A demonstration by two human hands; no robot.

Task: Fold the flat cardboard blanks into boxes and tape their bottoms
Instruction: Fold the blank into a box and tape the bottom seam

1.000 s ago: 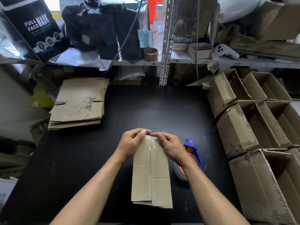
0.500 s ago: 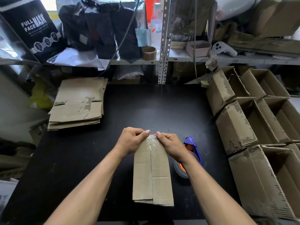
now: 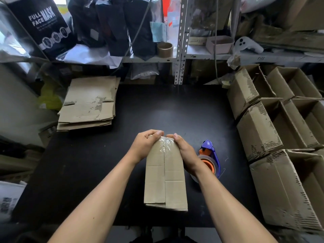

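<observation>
Fingers (image 3: 158,133) of both hands curl over the far end of the box (image 3: 165,174), thumbs pressing clear tape (image 3: 165,145) down across the seam. Left hand (image 3: 146,144) grips the far-left corner, right hand (image 3: 184,149) the far-right; both clamped on cardboard. Box lies mid-surface (image 3: 166,111), near the person, long axis running near-far. Step, prob.: smoothing tape on the bottom flaps. Next likely needs a release, then setting it w/ the finished boxes (image 3: 259,130) at right and taking a blank from the stack (image 3: 89,102) far left. Forearms angle inward, wrists low. Tape dispenser (image 3: 209,158) sits just right of the right wrist.
</observation>
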